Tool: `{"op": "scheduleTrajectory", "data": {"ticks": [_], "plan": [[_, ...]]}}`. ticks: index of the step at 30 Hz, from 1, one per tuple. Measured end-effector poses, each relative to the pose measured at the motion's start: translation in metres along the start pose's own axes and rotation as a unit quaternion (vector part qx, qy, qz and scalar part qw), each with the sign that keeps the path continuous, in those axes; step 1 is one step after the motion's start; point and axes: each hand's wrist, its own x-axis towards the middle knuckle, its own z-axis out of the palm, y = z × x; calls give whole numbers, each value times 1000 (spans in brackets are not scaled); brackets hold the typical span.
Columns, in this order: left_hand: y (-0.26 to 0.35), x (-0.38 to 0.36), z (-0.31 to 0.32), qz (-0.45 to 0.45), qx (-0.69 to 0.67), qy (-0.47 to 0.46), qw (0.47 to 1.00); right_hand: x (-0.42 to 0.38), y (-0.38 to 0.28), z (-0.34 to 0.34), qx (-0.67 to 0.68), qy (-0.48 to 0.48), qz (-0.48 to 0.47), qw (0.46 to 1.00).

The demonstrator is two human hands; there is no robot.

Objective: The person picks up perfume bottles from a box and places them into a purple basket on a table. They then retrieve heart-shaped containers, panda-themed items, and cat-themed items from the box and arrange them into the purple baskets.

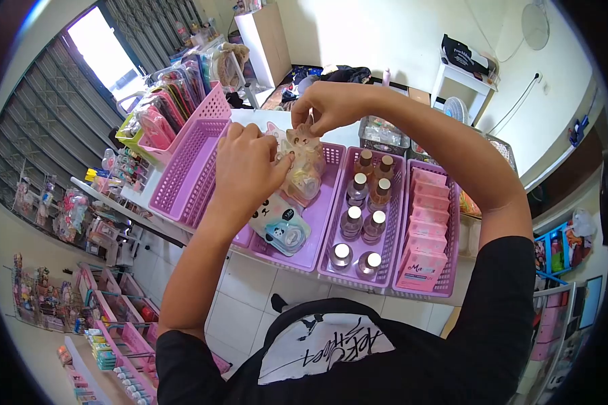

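A cat-faced pack point(302, 165) with a clear front stands tilted in a purple basket point(321, 223). My right hand point(327, 111) is closed, pinching that pack's top edge from above. At the pack's left side, my left hand point(248, 162) is closed with thumb and fingers gripping its edge. Another pack with pink-edged ears shows partly behind it. A panda-faced pack point(284, 226) with a light blue lower half lies nearer to me in the same basket, partly covered by my left hand. What is inside the packs is hard to make out.
Right of the packs stand a purple basket of white-capped bottles point(352, 219) and one of pink boxes point(422, 260). A narrow purple basket point(186, 169) is at the left, beside a pink basket of packaged goods point(159, 128). Behind is a grey basket point(384, 138).
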Motion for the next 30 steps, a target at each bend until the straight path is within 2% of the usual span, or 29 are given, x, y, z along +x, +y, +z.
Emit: {"op": "scheduleTrajectory", "data": {"ticks": [2, 4, 7, 10, 12, 14, 16, 18, 20, 22, 24, 25, 27, 30], "plan": [[4, -1, 2, 14, 30, 13, 999, 0, -6, -5, -50, 2, -13, 999], [5, -1, 2, 27, 60, 28, 997, 0, -12, -10, -155, 46, -40, 986], [5, -3, -6, 34, 56, 60, 996, 4, -22, -11, -158, 66, -70, 983], [5, -20, -35, -21, -5, 95, 995, 7, -40, -4, -158, 63, -95, 981], [9, -44, -53, -171, -41, -2, 984, 5, -54, 5, -176, 74, -123, 974], [10, -68, -46, -178, -40, -22, 983, 8, -65, 19, -166, 58, -118, 977], [9, -78, -43, -191, -42, -41, 980, 17, -66, 34, -208, 88, -216, 950], [7, -81, -43, -233, -82, -123, 961, 26, -67, 42, -231, 67, -218, 946], [9, -83, -46, -245, -124, -100, 956, 34, -64, 49, -284, 57, -240, 926], [14, -87, -46, -256, -166, -77, 949, 35, -70, 49, -282, 35, -223, 932], [19, -92, -44, -215, -71, 20, 974, 38, -73, 49, -281, 12, -205, 937], [18, -97, -44, -217, -71, 22, 973, 39, -73, 51, -281, 3, -197, 939], [17, -104, -43, -226, -70, -68, 969, 41, -71, 53, -282, -7, -189, 941], [19, -108, -40, -214, -104, -44, 970, 41, -69, 55, -276, 23, -216, 936]]}}
